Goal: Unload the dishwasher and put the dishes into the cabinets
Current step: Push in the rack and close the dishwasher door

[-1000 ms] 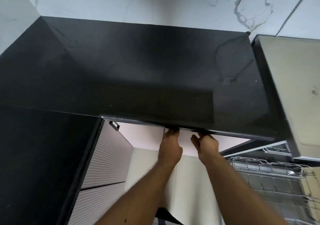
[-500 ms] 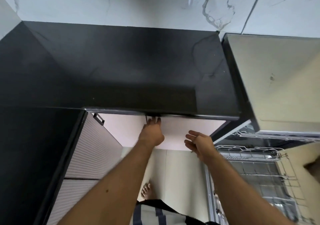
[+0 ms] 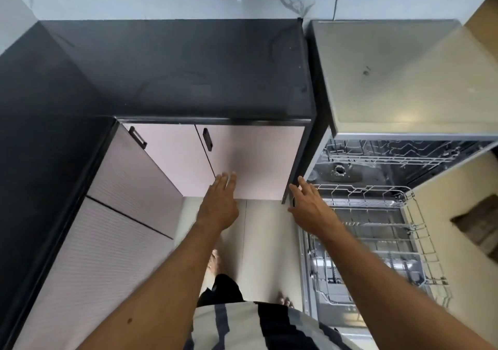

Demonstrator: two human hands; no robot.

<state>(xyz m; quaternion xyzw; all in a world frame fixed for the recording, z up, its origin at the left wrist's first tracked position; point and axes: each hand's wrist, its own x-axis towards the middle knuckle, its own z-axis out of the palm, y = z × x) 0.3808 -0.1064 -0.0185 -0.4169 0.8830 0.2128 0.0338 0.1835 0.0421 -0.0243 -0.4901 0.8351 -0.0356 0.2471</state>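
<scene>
Two bare hands reach forward from the person's two forearms. The left hand (image 3: 218, 204) is spread flat, fingers straight, its fingertips lying against the lower part of the right-hand one of two pale pink flat cabinet doors (image 3: 253, 158) under the black glossy counter (image 3: 172, 69); it holds nothing. The right hand (image 3: 310, 204) is likewise open with fingers extended, its fingertips at the dark side panel (image 3: 299, 161) between the cabinet and the dishwasher, gripping nothing. Two black bar handles show: one (image 3: 207, 139) on the pink door near the seam, one (image 3: 138, 137) on the ribbed pink drawer front (image 3: 126, 171) at the left, below which lies a second ribbed front (image 3: 89, 263). The stainless steel dishwasher (image 3: 404, 80) stands open at the right, with two white wire racks: the upper one (image 3: 388, 153) inside the tub, the lower one (image 3: 377, 231) pulled out over the lowered door. I can make out no dishes clearly in either rack. Two bare feet stand on the beige tiled floor (image 3: 261, 242).
</scene>
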